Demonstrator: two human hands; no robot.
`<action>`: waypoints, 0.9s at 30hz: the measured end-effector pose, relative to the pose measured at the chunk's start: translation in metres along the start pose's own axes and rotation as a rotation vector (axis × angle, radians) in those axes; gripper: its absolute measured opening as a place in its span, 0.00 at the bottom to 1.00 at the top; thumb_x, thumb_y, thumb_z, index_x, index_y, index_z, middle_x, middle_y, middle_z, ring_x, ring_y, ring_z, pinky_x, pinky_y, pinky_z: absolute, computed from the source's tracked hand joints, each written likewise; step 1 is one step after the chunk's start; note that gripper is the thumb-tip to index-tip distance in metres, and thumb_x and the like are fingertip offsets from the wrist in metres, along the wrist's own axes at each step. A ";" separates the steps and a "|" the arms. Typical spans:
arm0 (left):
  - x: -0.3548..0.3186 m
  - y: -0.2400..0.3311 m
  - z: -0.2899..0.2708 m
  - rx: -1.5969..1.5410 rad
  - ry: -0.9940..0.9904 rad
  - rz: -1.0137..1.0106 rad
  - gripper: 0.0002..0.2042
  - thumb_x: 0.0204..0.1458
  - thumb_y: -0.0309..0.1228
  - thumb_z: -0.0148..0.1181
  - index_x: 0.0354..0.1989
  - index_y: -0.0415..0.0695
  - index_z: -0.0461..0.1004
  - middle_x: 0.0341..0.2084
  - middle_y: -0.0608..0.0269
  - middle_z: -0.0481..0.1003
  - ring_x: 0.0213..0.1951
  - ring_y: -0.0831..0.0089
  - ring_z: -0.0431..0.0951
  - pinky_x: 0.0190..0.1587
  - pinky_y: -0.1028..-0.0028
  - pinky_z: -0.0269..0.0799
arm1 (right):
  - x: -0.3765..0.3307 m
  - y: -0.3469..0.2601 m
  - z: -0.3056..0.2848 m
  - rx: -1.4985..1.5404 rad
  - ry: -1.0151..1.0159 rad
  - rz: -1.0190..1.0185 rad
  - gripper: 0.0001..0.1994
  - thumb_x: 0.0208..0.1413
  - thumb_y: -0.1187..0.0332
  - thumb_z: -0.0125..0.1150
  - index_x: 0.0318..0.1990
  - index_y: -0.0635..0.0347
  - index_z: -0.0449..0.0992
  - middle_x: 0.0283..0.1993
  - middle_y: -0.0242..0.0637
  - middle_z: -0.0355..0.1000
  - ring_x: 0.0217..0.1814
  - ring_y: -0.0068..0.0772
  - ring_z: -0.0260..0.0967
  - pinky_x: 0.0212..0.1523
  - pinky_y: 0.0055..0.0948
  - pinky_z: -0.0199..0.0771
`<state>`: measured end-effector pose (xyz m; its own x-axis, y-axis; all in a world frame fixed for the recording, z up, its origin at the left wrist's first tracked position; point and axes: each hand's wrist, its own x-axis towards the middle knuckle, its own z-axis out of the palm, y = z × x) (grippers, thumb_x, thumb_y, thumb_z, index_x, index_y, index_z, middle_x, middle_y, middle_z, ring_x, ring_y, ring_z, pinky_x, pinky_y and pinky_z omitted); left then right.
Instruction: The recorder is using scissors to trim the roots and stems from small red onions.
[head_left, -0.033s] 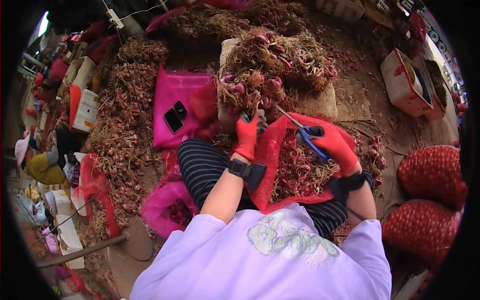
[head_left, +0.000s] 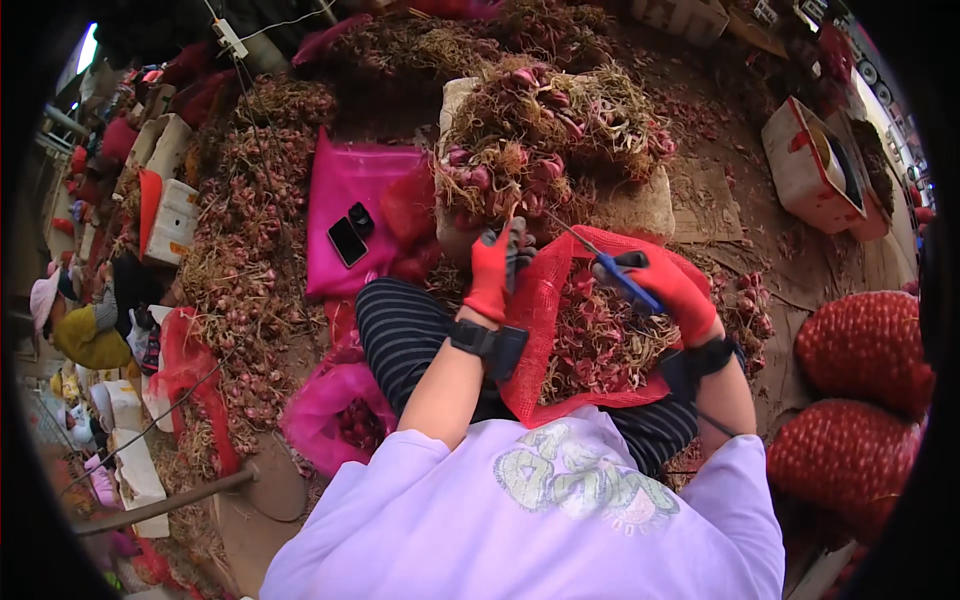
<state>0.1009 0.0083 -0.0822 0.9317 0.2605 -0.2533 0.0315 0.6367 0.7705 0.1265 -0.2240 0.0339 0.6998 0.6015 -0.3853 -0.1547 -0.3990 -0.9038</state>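
A bunch of red shallots [head_left: 500, 175] with dry, tangled roots and stalks hangs at the near edge of a heaped pile of shallots [head_left: 570, 115], directly above the left hand [head_left: 492, 268]. That hand, in a red glove, reaches up with its fingers closed around the lower stems of the bunch. To the right and slightly lower, the right hand [head_left: 672, 288], also red-gloved, is clenched around the blue handle of a pair of scissors [head_left: 612, 262], whose thin blades point up and left toward the bunch, their tip just beside it. Below both hands, a red mesh sack [head_left: 545, 375] lies open across the person's striped lap, holding trimmed shallots. Left of the lap a pink bag [head_left: 365, 190] lies flat with a dark phone [head_left: 347, 241] on it. Two filled red mesh sacks [head_left: 865, 350] stand at the far right, well apart from the hands.
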 end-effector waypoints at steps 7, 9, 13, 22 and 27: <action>-0.006 0.063 -0.011 -0.750 -0.413 -0.649 0.04 0.54 0.34 0.53 0.30 0.49 0.68 0.23 0.71 0.67 0.21 0.82 0.68 0.23 0.82 0.68 | 0.039 0.044 0.017 0.017 -0.047 -0.703 0.16 0.58 0.56 0.52 0.43 0.60 0.73 0.24 0.26 0.69 0.20 0.13 0.59 0.20 0.16 0.59; -0.007 0.071 -0.014 -0.743 -0.368 -0.723 0.04 0.55 0.34 0.53 0.32 0.50 0.68 0.24 0.70 0.68 0.21 0.82 0.69 0.23 0.83 0.68 | 0.042 0.041 0.017 0.042 -0.087 -0.678 0.15 0.60 0.59 0.48 0.45 0.61 0.70 0.28 0.29 0.70 0.23 0.14 0.61 0.23 0.17 0.61; -0.010 0.078 -0.013 -0.700 -0.308 -0.738 0.04 0.56 0.36 0.52 0.36 0.53 0.68 0.26 0.67 0.70 0.22 0.81 0.70 0.22 0.83 0.67 | 0.038 0.015 0.025 0.256 -0.187 -0.129 0.15 0.60 0.57 0.46 0.42 0.60 0.69 0.28 0.29 0.70 0.23 0.15 0.62 0.23 0.17 0.62; -0.009 0.071 -0.014 -0.673 -0.347 -0.699 0.06 0.56 0.36 0.51 0.38 0.50 0.68 0.30 0.64 0.70 0.24 0.78 0.71 0.23 0.82 0.67 | 0.068 0.020 0.035 0.264 -0.179 -0.144 0.14 0.55 0.58 0.54 0.42 0.58 0.74 0.28 0.26 0.71 0.17 0.09 0.59 0.15 0.13 0.56; -0.019 0.065 -0.035 -0.674 -0.393 -0.703 0.09 0.57 0.36 0.50 0.41 0.45 0.68 0.36 0.59 0.71 0.31 0.72 0.73 0.29 0.79 0.72 | 0.049 0.029 0.044 0.589 -0.118 -0.080 0.13 0.54 0.61 0.56 0.41 0.60 0.74 0.28 0.29 0.71 0.17 0.10 0.58 0.16 0.13 0.55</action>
<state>0.0725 0.0696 -0.0476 0.8373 -0.5021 -0.2163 0.5157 0.8567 0.0073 0.1252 -0.1758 -0.0196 0.6481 0.7002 -0.2995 -0.4887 0.0808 -0.8687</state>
